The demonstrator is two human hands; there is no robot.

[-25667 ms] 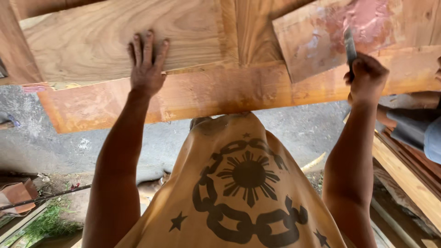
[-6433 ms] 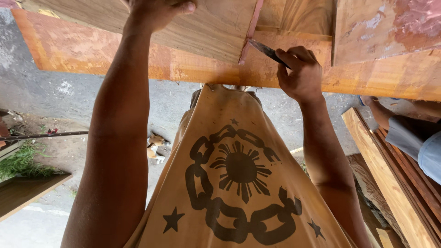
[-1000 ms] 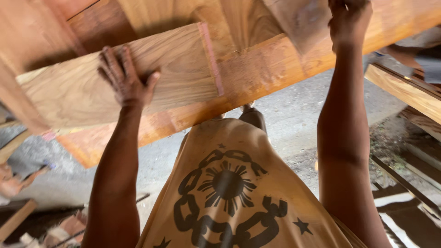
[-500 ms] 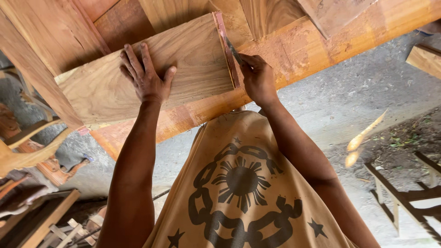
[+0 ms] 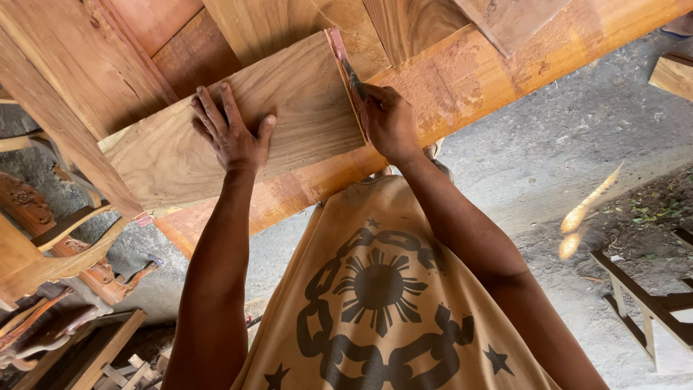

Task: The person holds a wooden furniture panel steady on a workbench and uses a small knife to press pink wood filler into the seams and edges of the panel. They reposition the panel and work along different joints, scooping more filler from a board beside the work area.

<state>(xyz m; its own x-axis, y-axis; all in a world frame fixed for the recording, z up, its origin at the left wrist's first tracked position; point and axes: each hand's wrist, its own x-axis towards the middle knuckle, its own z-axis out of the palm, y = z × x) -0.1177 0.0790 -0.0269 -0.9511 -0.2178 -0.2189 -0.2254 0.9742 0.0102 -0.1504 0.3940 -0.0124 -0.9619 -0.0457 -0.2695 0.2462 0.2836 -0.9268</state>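
Nearest the camera is the tan shirt (image 5: 382,303) with its dark chain-and-sun print, and both bare arms reach away from it toward the light wood panel (image 5: 289,108).

The left hand (image 5: 232,133) lies open and flat on the panel's face, fingers spread, pressing it down near its middle. The right hand (image 5: 390,119) is closed around a slim dark scraping tool (image 5: 352,72), whose tip sits against the panel's right end, where a reddish smear of filler or glue runs along the cut edge.

The panel rests on a long orange-stained beam (image 5: 505,72) that passes under its near edge and slants away to the right. Beyond the panel lie more planks (image 5: 253,25) of darker wood. Left of the panel, lower down, stand carved furniture parts (image 5: 43,238); right of it, on the grey ground, a small wooden frame (image 5: 642,296).

The risk, as I judge it, lies at that narrow end: the tool could skid off the edge and gouge the panel's face or nick the fingers gripping close to the tip. Only the flat palm steadies the panel, so a hard push could slide it along the beam.
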